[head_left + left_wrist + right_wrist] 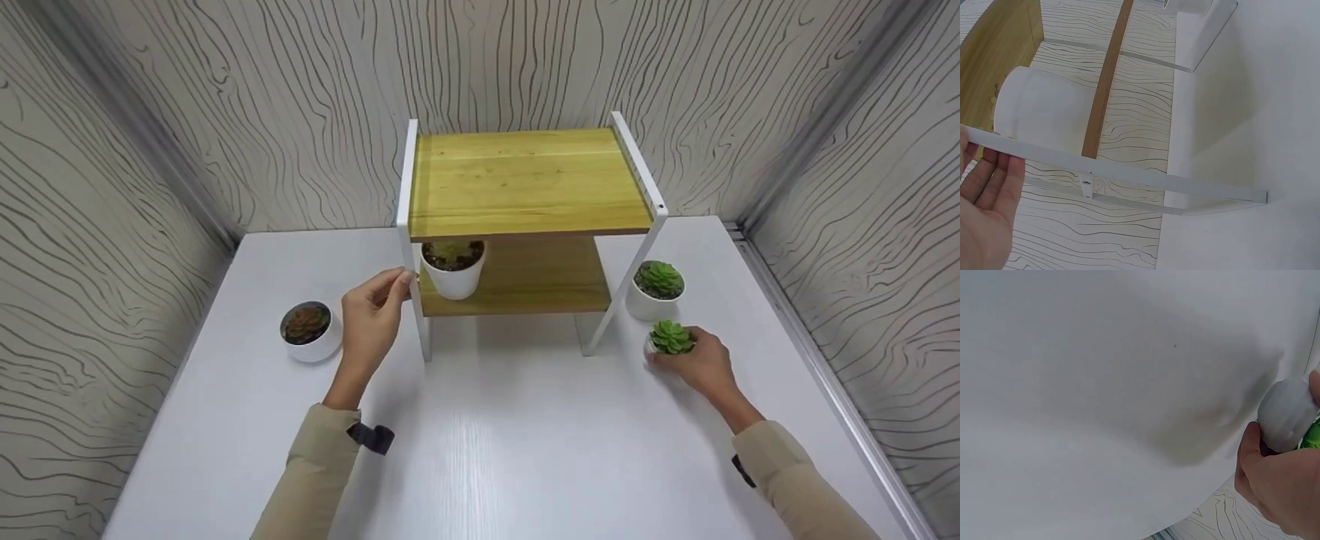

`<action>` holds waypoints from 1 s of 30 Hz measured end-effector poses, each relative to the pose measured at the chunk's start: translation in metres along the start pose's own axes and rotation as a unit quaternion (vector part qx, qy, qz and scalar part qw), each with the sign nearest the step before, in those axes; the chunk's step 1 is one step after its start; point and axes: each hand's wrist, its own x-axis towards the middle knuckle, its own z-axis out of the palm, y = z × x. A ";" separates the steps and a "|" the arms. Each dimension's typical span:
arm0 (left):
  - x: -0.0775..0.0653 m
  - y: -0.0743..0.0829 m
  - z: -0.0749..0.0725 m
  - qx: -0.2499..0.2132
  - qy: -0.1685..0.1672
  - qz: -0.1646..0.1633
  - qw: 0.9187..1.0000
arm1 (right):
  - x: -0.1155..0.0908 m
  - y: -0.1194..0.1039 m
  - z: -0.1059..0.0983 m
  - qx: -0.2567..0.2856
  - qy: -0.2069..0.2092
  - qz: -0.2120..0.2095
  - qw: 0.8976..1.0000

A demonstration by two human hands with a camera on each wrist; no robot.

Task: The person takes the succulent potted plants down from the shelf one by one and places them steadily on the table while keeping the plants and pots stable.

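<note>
A two-tier shelf (pixel 525 180) with wooden boards and a white frame stands on the table. My left hand (pixel 371 311) pinches its front left post (pixel 1140 175) between thumb and fingers. Close beside that hand, a larger white pot (pixel 456 281) with a plant sits at the left end of the lower board. On the right, my right hand (pixel 705 366) grips a small potted green succulent (pixel 671 337), thumb and fingers round its pale pot (pixel 1286 415). Just behind it is another green succulent (pixel 658 281) in a white pot.
A reddish-brown succulent (pixel 307 326) in a white pot stands on the white table (pixel 480 450), left of the shelf. Wood-grain patterned panels (pixel 315 112) enclose the back and both sides. A metal rail (pixel 817 367) runs along the table's right edge.
</note>
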 end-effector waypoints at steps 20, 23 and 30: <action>0.001 -0.001 -0.001 -0.003 -0.001 0.010 1.000 | 0.000 0.007 0.004 0.016 -0.009 0.018 1.000; 0.001 -0.001 0.000 -0.007 -0.005 0.016 1.000 | 0.000 0.009 0.004 0.014 -0.008 0.017 1.000; 0.000 0.000 0.000 -0.001 -0.003 -0.001 1.000 | 0.000 0.011 0.006 0.015 -0.012 0.013 1.000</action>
